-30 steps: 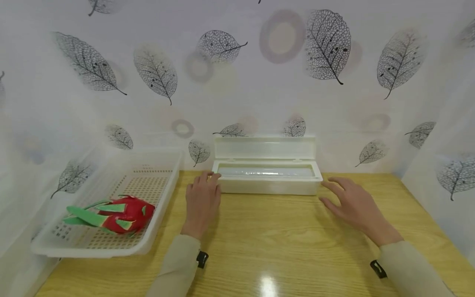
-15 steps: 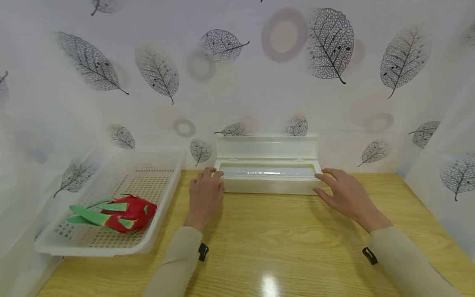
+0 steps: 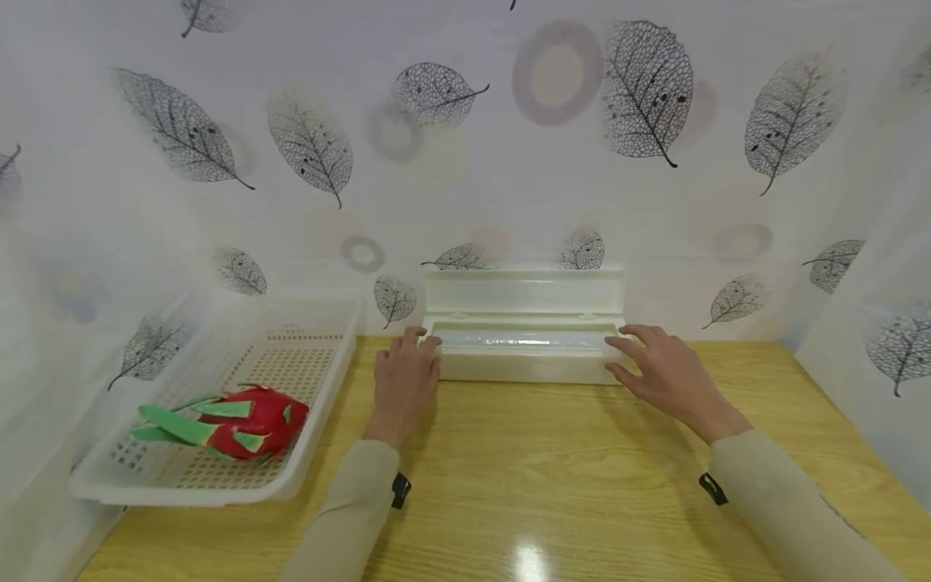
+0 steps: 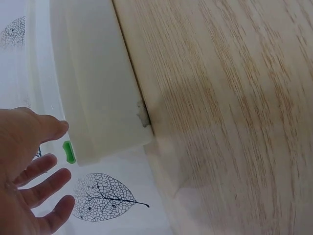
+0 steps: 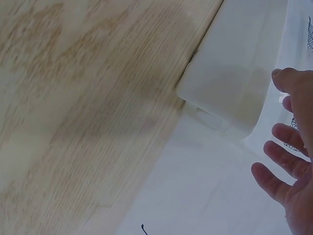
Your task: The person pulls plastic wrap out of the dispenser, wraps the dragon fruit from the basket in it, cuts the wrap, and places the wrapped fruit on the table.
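A long white cling film dispenser (image 3: 524, 369) stands at the back of the table with its lid (image 3: 524, 289) raised. A shiny roll of cling film (image 3: 524, 337) lies inside. My left hand (image 3: 404, 380) is at the dispenser's left end, its thumb tip right at the edge and the other fingers loosely spread. In the left wrist view a small green piece (image 4: 69, 152) shows at that end, near the fingers. My right hand (image 3: 665, 376) is over the right end, fingers relaxed and apart, the thumb close to the front edge.
On the left, a white perforated basket (image 3: 280, 485) holds a red dragon fruit (image 3: 265, 420) with green scales. A leaf-patterned white sheet (image 3: 494, 178) hangs behind the wooden table (image 3: 538, 461), close to the raised lid.
My right hand has come left from beside the dispenser's right end to over it. The left hand has stayed at the left end, barely shifting. The lid stands raised throughout.
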A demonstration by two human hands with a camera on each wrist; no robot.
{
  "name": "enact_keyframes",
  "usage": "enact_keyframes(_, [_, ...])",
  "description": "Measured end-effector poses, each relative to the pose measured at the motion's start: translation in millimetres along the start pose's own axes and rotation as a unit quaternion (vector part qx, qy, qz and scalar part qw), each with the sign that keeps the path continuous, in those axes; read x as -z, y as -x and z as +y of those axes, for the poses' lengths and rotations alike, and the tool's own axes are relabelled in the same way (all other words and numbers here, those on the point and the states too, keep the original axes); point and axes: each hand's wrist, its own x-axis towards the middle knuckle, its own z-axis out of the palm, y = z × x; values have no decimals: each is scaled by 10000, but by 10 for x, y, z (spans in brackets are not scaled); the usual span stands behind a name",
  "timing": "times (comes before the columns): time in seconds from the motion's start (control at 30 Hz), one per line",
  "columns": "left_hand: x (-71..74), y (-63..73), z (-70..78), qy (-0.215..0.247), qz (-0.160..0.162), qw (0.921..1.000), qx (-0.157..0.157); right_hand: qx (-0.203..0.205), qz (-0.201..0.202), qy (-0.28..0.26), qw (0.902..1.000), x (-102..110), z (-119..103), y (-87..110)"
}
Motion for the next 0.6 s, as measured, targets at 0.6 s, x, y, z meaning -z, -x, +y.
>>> enact_keyframes(0.6, [-146, 4, -1, 283, 246, 9992, 121, 11, 244, -199, 9995, -80, 28, 21])
